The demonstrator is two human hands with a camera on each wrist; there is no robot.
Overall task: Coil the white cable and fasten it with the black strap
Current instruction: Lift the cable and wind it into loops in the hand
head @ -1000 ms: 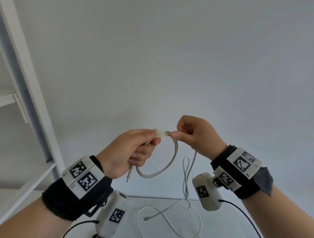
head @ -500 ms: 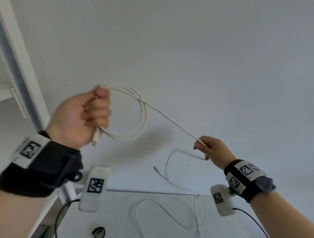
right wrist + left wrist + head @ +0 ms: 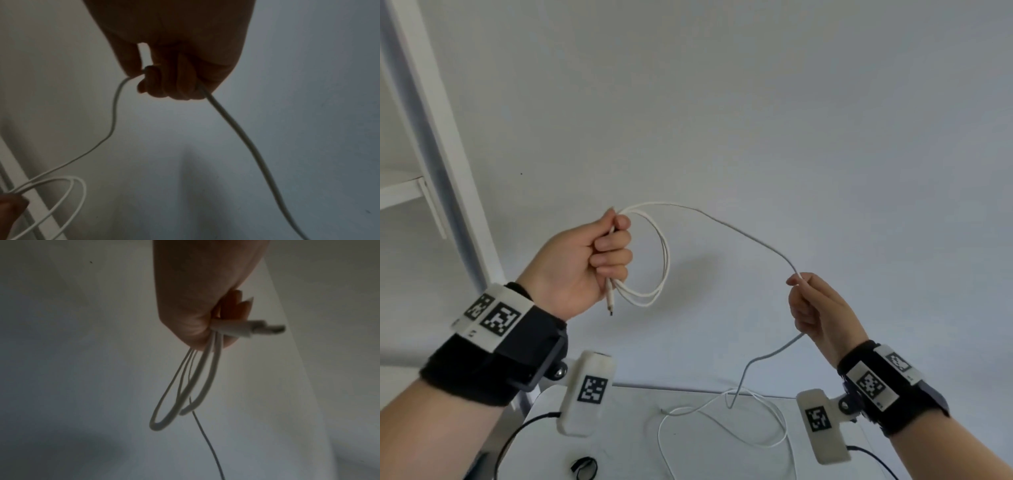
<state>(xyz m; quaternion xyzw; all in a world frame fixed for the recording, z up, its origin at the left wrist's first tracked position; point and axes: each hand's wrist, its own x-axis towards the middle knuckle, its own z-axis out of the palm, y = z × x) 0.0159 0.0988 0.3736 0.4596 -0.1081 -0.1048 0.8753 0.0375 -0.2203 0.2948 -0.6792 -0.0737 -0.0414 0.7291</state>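
Note:
My left hand (image 3: 599,260) is raised in a fist round two loops of the white cable (image 3: 664,260). The cable's plug (image 3: 610,303) hangs below that fist and shows in the left wrist view as the plug (image 3: 257,328). From the loops the cable arcs right to my right hand (image 3: 811,308), which pinches it between thumb and fingers. In the right wrist view the cable (image 3: 236,126) runs out of the curled right hand (image 3: 174,78). The rest trails down onto the white table (image 3: 626,445). The black strap (image 3: 583,467) lies curled on the table near its front edge.
A white shelf frame (image 3: 431,144) stands at the left, against a plain white wall (image 3: 756,102). Loose cable (image 3: 722,421) lies in open curves on the table between my wrists. Black camera leads run from both wrist units.
My left hand has come down and toward the middle with the loops. My right hand has slid along the cable and risen; the span between the hands now arcs instead of running straight.

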